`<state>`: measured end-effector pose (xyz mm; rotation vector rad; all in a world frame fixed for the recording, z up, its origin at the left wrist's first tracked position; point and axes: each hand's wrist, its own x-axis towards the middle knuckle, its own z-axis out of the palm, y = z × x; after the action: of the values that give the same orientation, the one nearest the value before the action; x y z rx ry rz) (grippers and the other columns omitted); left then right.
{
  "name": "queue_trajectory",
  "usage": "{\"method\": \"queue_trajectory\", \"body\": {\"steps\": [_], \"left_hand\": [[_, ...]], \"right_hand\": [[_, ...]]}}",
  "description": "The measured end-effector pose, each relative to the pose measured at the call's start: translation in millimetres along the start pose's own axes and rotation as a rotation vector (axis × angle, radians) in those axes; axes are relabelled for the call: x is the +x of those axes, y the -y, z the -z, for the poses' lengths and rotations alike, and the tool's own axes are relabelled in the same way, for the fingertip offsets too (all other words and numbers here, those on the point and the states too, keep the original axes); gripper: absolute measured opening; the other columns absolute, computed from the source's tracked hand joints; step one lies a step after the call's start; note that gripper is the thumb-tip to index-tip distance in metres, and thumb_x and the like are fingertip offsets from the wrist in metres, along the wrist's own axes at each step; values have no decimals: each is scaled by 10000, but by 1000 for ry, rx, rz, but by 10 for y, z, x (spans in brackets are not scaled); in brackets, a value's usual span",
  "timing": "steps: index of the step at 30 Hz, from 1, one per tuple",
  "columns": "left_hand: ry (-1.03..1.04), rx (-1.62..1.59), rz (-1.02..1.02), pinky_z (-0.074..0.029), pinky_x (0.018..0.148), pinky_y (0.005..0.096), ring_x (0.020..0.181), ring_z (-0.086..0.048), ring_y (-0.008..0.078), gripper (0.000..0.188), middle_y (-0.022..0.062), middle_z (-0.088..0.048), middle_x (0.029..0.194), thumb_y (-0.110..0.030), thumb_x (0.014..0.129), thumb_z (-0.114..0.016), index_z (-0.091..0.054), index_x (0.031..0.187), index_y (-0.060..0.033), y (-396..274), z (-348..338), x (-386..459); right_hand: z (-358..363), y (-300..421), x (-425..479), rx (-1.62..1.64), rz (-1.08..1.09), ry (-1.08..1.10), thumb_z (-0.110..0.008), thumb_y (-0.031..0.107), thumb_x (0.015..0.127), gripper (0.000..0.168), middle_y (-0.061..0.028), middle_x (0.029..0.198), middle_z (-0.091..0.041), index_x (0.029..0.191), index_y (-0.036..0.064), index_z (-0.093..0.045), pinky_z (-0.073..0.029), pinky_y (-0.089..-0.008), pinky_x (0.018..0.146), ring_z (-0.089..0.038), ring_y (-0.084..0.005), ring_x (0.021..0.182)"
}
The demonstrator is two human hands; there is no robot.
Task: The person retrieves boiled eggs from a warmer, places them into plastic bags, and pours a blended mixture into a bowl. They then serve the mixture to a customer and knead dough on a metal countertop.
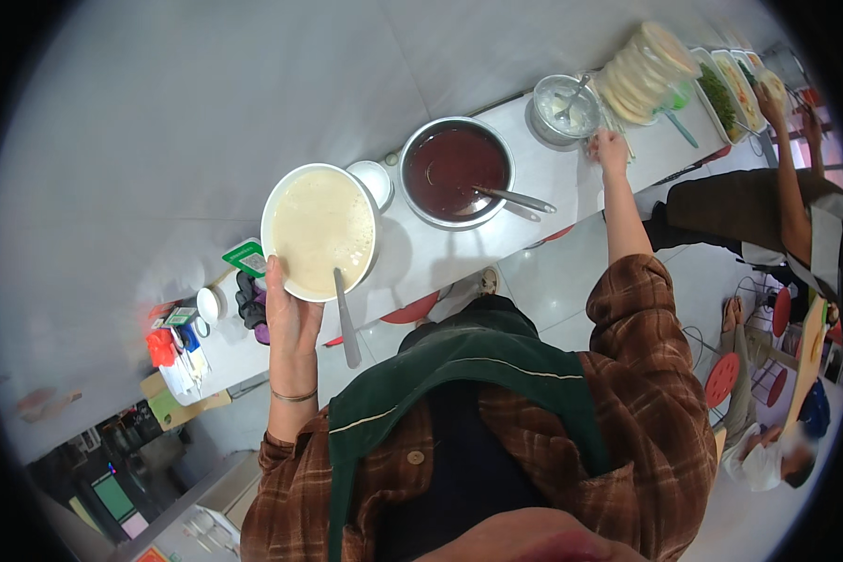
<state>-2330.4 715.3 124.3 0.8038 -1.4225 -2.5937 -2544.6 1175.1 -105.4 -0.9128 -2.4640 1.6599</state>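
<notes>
My left hand (293, 319) holds up a white bowl (268, 211) of cream-coloured liquid, thumb on the rim. A metal spoon or ladle (348, 330) leans in it, its handle over the near rim. To its right on the counter stands a steel basin (510, 158) of dark red-brown liquid, with a metal ladle (520, 198) resting in it. My right hand (610, 150) is low at the counter, fingers curled, beside a clear-walled bowl (542, 119) that has a spoon (574, 98) and whitish remains inside. Whether the fingers grip anything is too blurred to tell. Thin sticks (622, 130) lie just beyond them.
A plastic-wrapped stack of round flatbreads (636, 77) stands farther right, before trays of food (718, 98). A co-worker (801, 190) works at the right end. A white lid or dish (372, 184) sits behind my bowl; a green code stand (246, 258) is left. Red stools (722, 379) stand on the floor.
</notes>
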Motion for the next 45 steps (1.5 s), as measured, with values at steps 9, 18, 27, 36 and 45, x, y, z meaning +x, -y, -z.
{"method": "queue_trajectory", "body": {"steps": [9, 18, 27, 36, 45], "left_hand": [[-90, 63, 5, -419, 935, 376, 1139, -465, 237, 471, 107, -440, 1262, -342, 907, -442, -352, 1267, -51, 101, -347, 138], [19, 173, 40, -435, 915, 372, 1114, -487, 231, 448, 94, -473, 1226, -336, 899, -459, -381, 1245, -62, 123, -451, 252], [454, 270, 221, -474, 859, 389, 1101, -492, 245, 441, 116, -452, 1248, -317, 910, -446, -367, 1255, -54, 309, -507, 137], [896, 466, 350, -450, 882, 445, 1126, -472, 284, 461, 131, -429, 1271, -343, 923, -392, -330, 1284, -61, 1090, -1224, -673], [1162, 482, 512, -497, 832, 430, 1085, -507, 293, 474, 156, -421, 1254, -330, 926, -381, -270, 1296, -55, 2526, -2520, -2172]], "right_hand": [[61, -13, 434, -216, 123, 238, -533, 221, 789, 243, -92, 549, -563, 773, -21, -541, -442, -272, 437, -578, -158, 469], [604, -11, -981, 197, -6, 87, -507, 126, 795, 128, -54, 639, -563, 771, 1, -519, -447, -214, 464, -548, -107, 481], [1821, -892, -3175, 261, -154, -273, -496, 120, 744, 168, -68, 584, -550, 775, -41, -532, -428, -236, 418, -541, -122, 444], [2962, -1886, -5137, 354, -346, -752, -500, 124, 750, 118, -42, 557, -518, 716, 12, -516, -408, -221, 407, -508, -107, 427], [4321, -2728, -6010, 477, -345, -929, -498, 71, 745, 75, -41, 537, -523, 706, 10, -518, -395, -211, 377, -494, -95, 393]]}}
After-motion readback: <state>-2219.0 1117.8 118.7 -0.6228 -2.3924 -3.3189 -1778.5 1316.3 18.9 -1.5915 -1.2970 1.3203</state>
